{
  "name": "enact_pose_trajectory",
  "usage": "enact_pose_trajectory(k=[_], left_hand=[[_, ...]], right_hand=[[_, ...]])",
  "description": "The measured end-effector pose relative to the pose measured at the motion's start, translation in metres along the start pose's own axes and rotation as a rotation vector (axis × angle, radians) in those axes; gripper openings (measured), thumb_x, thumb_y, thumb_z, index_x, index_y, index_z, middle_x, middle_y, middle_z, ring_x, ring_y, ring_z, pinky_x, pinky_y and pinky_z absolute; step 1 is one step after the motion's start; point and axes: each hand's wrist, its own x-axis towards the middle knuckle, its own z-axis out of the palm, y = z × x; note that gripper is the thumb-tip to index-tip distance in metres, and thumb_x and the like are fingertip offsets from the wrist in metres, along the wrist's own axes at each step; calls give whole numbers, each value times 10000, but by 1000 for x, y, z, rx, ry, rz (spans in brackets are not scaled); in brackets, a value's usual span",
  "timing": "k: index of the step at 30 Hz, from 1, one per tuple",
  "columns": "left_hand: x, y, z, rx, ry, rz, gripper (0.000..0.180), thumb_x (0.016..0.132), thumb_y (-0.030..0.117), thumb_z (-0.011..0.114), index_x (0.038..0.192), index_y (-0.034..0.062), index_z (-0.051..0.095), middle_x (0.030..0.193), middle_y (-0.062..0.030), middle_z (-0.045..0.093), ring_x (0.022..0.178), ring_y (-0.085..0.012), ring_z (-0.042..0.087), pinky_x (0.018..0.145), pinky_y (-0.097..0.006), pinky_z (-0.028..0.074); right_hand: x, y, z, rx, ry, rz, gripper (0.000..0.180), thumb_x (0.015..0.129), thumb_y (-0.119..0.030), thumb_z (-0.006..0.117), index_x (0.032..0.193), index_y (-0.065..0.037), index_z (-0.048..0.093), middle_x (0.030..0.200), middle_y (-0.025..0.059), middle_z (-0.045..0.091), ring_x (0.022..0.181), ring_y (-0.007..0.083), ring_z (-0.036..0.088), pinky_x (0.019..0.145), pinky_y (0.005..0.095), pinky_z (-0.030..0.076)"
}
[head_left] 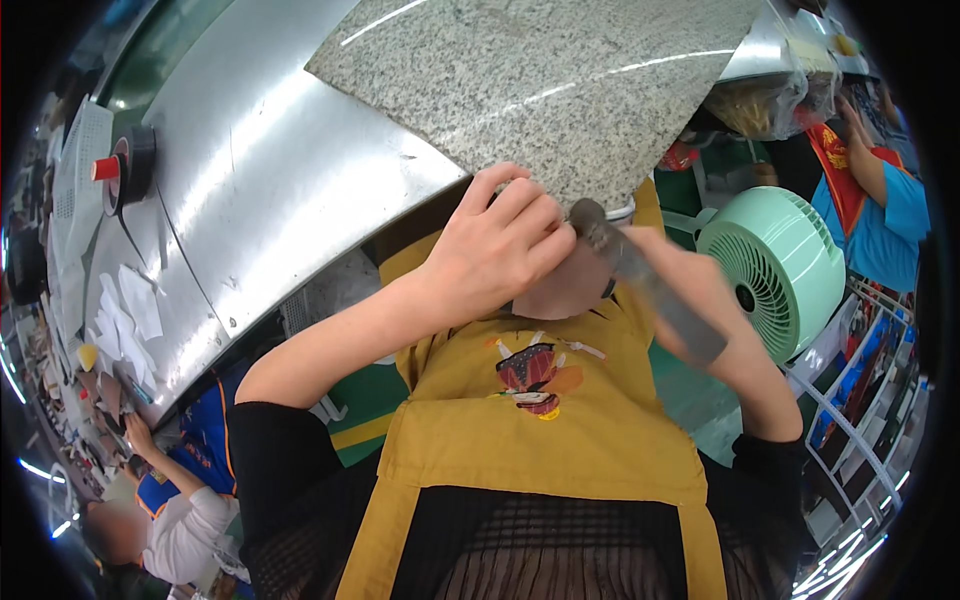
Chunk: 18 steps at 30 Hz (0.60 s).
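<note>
My left hand [505,240], its fingers curled closed, grips a dusky pink-brown flat piece [565,285], possibly leather, at the near edge of the speckled granite slab [530,80]. Part of that piece hides behind my fingers. Just to the right, my right hand [690,285] is closed on a hammer [655,280] with a long dark metal head, smeared by motion. The rounded end of its head is close beside my left knuckles; its handle is mostly hidden. A small pale rim [620,212] shows behind the hammer.
A metal worktable [290,130] adjoins the slab on the left, with a tape dispenser [130,170] and white scraps [125,325] on it. A green fan [775,270] stands close to my right forearm. Co-workers are at far left and far right, near a wire rack [850,420].
</note>
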Motion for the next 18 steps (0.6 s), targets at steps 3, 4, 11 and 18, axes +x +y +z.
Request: enact_pose_trajectory(k=[3,4,11,18], left_hand=[[-1,-4,-1,-145,-49,-103,260,645,60,682,888,102,601,857,-15,546,872,-221,527,854,-381,426],[3,-8,0,-247,-13,-148,257,650,49,705,877,112,602,846,-15,546,858,-225,528,800,-366,420],[16,4,22,-130,50,-182,212,686,58,701,866,126,613,827,-3,545,850,-222,520,792,-368,403],[7,1,11,-111,17,-133,172,665,81,648,825,109,592,804,-23,516,844,-218,516,833,-392,408]], right_hand=[[0,3,-3,230,11,37,244,891,-47,519,1130,1,521,793,114,569,683,246,560,662,332,458],[4,-3,-11,263,7,54,284,889,-20,544,1172,-15,517,928,165,609,788,369,609,675,338,491],[-4,3,-13,94,103,11,304,862,-13,575,1161,-14,520,910,182,596,764,367,603,653,344,490],[-2,6,-17,127,40,89,318,861,-14,558,1173,-32,503,922,155,589,772,342,599,633,362,490]])
